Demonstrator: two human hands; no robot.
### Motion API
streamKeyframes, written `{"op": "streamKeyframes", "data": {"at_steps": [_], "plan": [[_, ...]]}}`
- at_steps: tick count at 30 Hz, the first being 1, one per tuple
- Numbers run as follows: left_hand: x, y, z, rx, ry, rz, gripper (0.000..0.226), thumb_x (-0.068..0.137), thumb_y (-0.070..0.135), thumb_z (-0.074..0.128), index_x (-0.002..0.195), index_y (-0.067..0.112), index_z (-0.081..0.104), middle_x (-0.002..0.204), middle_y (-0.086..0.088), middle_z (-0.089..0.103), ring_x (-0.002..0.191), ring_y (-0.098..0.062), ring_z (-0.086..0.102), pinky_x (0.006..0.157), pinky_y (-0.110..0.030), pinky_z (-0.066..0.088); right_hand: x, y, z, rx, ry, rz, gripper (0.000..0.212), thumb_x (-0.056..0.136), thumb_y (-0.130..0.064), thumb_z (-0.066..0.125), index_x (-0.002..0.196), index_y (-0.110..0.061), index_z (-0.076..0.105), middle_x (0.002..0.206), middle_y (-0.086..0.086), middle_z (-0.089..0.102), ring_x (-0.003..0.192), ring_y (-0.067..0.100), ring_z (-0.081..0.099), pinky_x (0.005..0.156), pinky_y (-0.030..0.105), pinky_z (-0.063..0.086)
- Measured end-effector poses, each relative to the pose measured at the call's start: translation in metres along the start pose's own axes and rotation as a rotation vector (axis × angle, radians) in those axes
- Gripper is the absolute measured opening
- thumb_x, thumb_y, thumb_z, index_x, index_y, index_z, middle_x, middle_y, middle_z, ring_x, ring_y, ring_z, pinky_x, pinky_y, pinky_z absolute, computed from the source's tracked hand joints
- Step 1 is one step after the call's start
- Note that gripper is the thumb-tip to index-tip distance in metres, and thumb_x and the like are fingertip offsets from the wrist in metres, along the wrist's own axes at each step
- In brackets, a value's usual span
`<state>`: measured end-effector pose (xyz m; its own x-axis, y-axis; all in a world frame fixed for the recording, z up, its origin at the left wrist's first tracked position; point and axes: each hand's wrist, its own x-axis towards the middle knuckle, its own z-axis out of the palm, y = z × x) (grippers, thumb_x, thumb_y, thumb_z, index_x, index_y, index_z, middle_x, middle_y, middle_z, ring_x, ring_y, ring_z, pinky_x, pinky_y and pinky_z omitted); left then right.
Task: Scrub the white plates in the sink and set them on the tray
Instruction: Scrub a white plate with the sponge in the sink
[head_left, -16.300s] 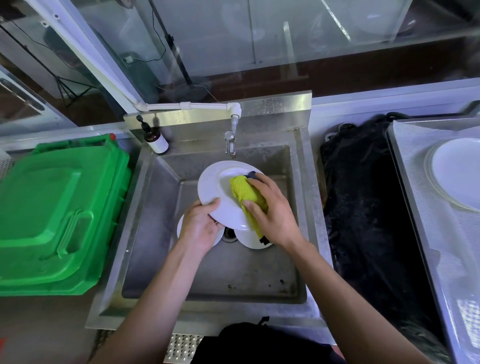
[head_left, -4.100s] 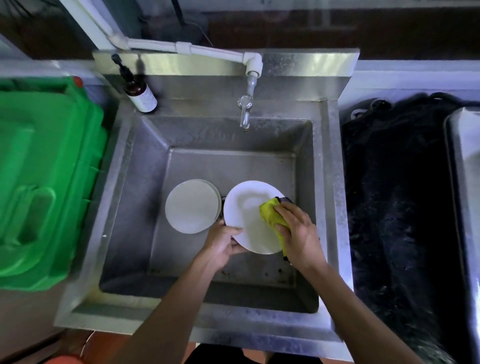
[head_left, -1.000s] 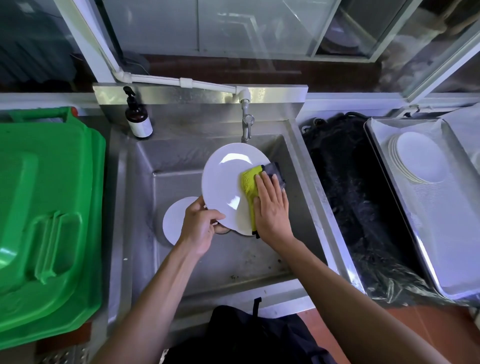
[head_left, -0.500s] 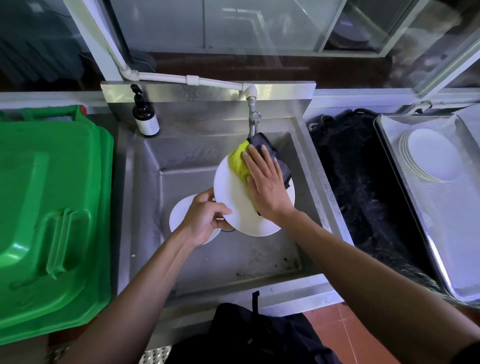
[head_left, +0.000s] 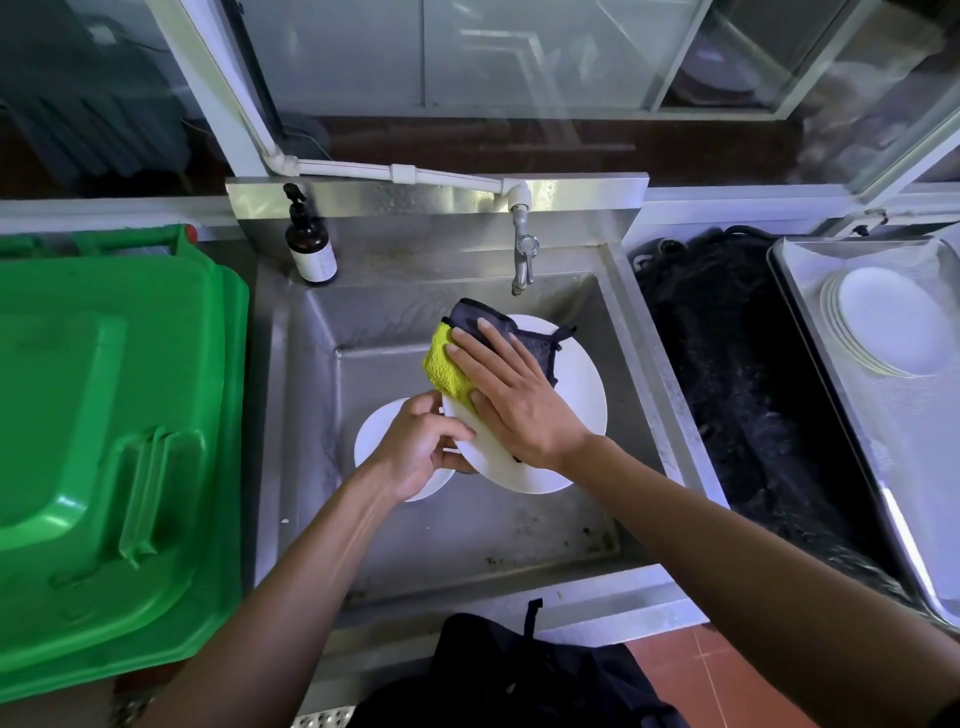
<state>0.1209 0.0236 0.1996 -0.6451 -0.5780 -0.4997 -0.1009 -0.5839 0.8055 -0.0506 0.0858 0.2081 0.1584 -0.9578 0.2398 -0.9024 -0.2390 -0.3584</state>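
**Both hands on one plate above the sink**

Left hand (head_left: 423, 449) curls its fingers and thumb round the lower left rim of a white plate (head_left: 582, 395), holding it tilted over the middle of the steel sink (head_left: 291, 415). Right hand (head_left: 511, 402) lies flat with fingers straight and spread, pressing a yellow and dark grey cloth (head_left: 447, 369) against the plate's face; the cloth spills past the plate's upper left edge. Beneath the left hand, a second white plate (head_left: 374, 441) lies on the sink floor, partly hidden by the wrist and the held plate. Just above the plate, at the centre of the frame, hangs the tap (head_left: 522, 260), fed by a white pipe (head_left: 405, 171). A brown pump bottle (head_left: 310, 249) stands on the sink's back ledge, upper left of the basin. At the right edge of the frame a metal tray (head_left: 893, 441) carries a stack of white plates (head_left: 883, 322) near its upper end. Between sink and tray lies black sheeting (head_left: 737, 395). A green bin lid (head_left: 104, 441) fills the left side.
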Motion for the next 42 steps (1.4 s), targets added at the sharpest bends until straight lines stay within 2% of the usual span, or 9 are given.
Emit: {"op": "streamKeyframes", "data": {"at_steps": [5,10,15,21,24,27,34,38,42], "plan": [[-0.002,0.003,-0.003,0.004,-0.008,0.013,0.033,0.068,0.001,0.065,0.098,0.012,0.074,0.1,-0.017,0.07,0.086,-0.035,0.069,0.068,-0.048,0.059,0.009,0.007,0.001,-0.031,0.053,0.06,0.051,0.109,-0.024,0.033,0.159,-0.018,0.025,0.167,-0.002,0.018,0.156,0.023,0.004,0.123,0.054,0.015],[-0.004,0.0,0.0,-0.013,0.054,0.034,0.034,0.064,0.002,0.065,0.093,0.016,0.077,0.092,-0.013,0.073,0.079,-0.033,0.069,0.07,-0.056,0.059,0.017,0.016,-0.004,-0.022,0.103,0.241,0.051,0.109,-0.025,0.034,0.159,-0.02,0.027,0.167,-0.005,0.019,0.156,0.019,0.004,0.123,0.054,0.012],[-0.006,-0.003,0.004,-0.071,0.143,0.07,0.04,0.061,0.001,0.065,0.098,0.012,0.076,0.098,-0.019,0.071,0.077,-0.037,0.067,0.067,-0.063,0.057,0.012,0.018,-0.003,-0.05,0.15,0.479,0.05,0.109,-0.028,0.031,0.158,-0.021,0.028,0.167,-0.004,0.019,0.156,0.021,0.006,0.124,0.051,0.011],[-0.005,-0.006,0.01,-0.144,0.255,0.092,0.038,0.059,0.0,0.065,0.09,0.019,0.078,0.09,-0.01,0.075,0.069,-0.028,0.07,0.063,-0.051,0.06,-0.007,0.012,0.011,0.017,0.135,0.731,0.052,0.109,-0.028,0.028,0.16,-0.022,0.019,0.168,-0.008,0.008,0.156,0.016,-0.003,0.125,0.044,0.007],[-0.004,-0.008,0.012,-0.173,0.272,0.095,0.036,0.06,0.001,0.066,0.088,0.021,0.078,0.089,-0.008,0.076,0.068,-0.027,0.071,0.066,-0.053,0.062,-0.014,-0.001,0.021,0.074,0.139,0.814,0.053,0.109,-0.028,0.028,0.16,-0.023,0.016,0.168,-0.011,0.006,0.156,0.014,-0.005,0.125,0.042,0.004],[-0.003,-0.009,0.013,-0.2,0.275,0.106,0.036,0.065,0.002,0.069,0.092,0.023,0.079,0.096,-0.009,0.076,0.072,-0.028,0.072,0.065,-0.046,0.061,-0.018,-0.019,0.03,0.134,0.133,0.828,0.053,0.109,-0.026,0.029,0.16,-0.021,0.016,0.168,-0.008,0.008,0.156,0.014,-0.004,0.125,0.043,0.003],[0.0,-0.008,0.007,-0.257,0.28,0.115,0.034,0.08,0.001,0.069,0.103,0.025,0.079,0.105,-0.008,0.077,0.084,-0.026,0.072,0.066,-0.041,0.059,-0.027,-0.062,0.052,0.202,0.176,0.649,0.052,0.109,-0.025,0.033,0.16,-0.021,0.021,0.168,-0.01,0.012,0.156,0.014,-0.004,0.126,0.042,0.005],[-0.001,-0.012,0.005,-0.282,0.318,0.108,0.036,0.088,-0.003,0.064,0.114,0.019,0.075,0.114,-0.01,0.075,0.094,-0.03,0.073,0.08,-0.054,0.061,-0.037,-0.06,0.055,0.153,0.156,0.645,0.052,0.11,-0.031,0.031,0.16,-0.025,0.018,0.168,-0.011,0.007,0.156,0.016,-0.007,0.126,0.042,-0.001],[-0.002,-0.015,0.005,-0.277,0.346,0.106,0.038,0.088,-0.005,0.062,0.121,0.013,0.07,0.117,-0.011,0.074,0.102,-0.033,0.071,0.083,-0.061,0.059,-0.039,-0.047,0.05,0.159,0.182,0.8,0.054,0.11,-0.031,0.034,0.16,-0.023,0.018,0.169,-0.001,0.004,0.156,0.023,-0.008,0.127,0.042,0.002]]}}
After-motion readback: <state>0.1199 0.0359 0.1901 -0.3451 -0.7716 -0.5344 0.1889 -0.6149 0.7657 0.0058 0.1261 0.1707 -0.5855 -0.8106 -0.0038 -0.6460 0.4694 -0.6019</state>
